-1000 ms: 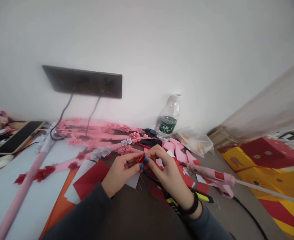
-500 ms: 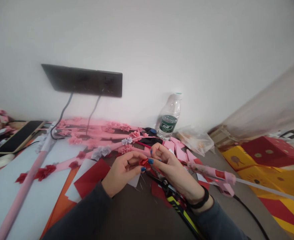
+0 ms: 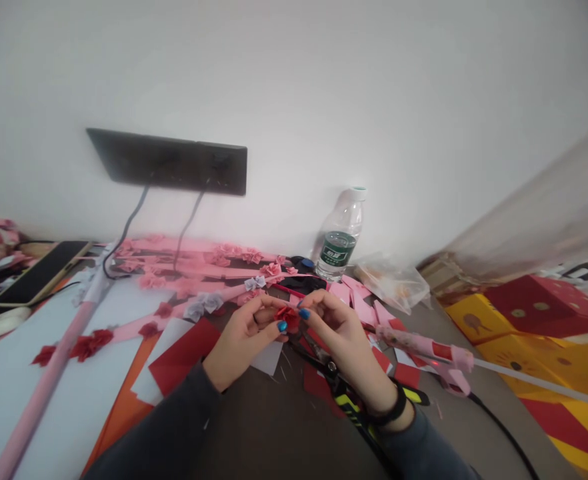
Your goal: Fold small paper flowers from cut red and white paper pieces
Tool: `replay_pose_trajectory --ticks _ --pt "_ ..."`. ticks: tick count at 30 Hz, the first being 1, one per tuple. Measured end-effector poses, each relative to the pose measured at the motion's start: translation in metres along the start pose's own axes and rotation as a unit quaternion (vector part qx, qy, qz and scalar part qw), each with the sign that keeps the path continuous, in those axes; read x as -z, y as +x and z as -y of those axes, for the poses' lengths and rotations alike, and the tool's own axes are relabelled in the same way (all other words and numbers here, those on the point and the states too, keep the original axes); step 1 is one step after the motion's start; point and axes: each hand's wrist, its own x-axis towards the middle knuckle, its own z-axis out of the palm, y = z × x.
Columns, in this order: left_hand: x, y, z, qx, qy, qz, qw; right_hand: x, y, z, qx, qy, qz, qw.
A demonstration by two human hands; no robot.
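Observation:
Between my two hands is a small red paper flower, pinched at its edges. My left hand grips its left side, thumb in front and fingers behind. From the right, my right hand pinches the flower's petals with thumb and forefinger. Under my right wrist lie pliers or cutters with black and yellow-green handles. A pink glue gun, with a white glue stick in its back, rests to the right. Red paper sheets lie left of my left hand.
Pink rods decorated with paper flowers spread across the left and back. A water bottle stands near the wall beside a clear plastic bag. A phone lies far left; yellow and red boxes are stacked right.
My right hand has shifted and turned slightly, and its fingers have closed up at the flower. The flower now faces me more and shows more of its petals.

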Motion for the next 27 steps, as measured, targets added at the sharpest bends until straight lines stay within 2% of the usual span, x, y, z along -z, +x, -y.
replay_pose_trajectory --ticks 5,10,13,18,22,27 --pt "-0.0009 0.0002 0.0017 -0.002 0.024 -0.014 1.0 -0.0017 -0.0002 0.0019 0.025 -0.078 0.008 0.997" --pt "-0.0015 0.0021 0.004 -0.036 0.063 -0.022 0.997 -0.0066 -0.0008 0.0019 -0.024 0.003 0.044 0.999" --pt "-0.0012 0.0021 0.004 -0.033 0.056 -0.026 0.998 -0.0059 0.0001 -0.0002 -0.038 0.01 0.045 0.998" --pt "-0.0008 0.0004 0.0019 -0.012 0.063 -0.029 0.998 -0.0015 0.0003 -0.0015 0.024 -0.051 0.014 0.998" --pt "-0.0007 0.0009 0.0021 -0.001 0.083 -0.03 0.996 -0.0009 -0.0002 -0.0009 0.068 -0.115 0.022 0.991" --pt "0.0029 0.0014 0.0017 -0.035 0.138 -0.059 0.988 -0.0009 0.0008 0.0018 0.089 -0.157 0.015 0.983"
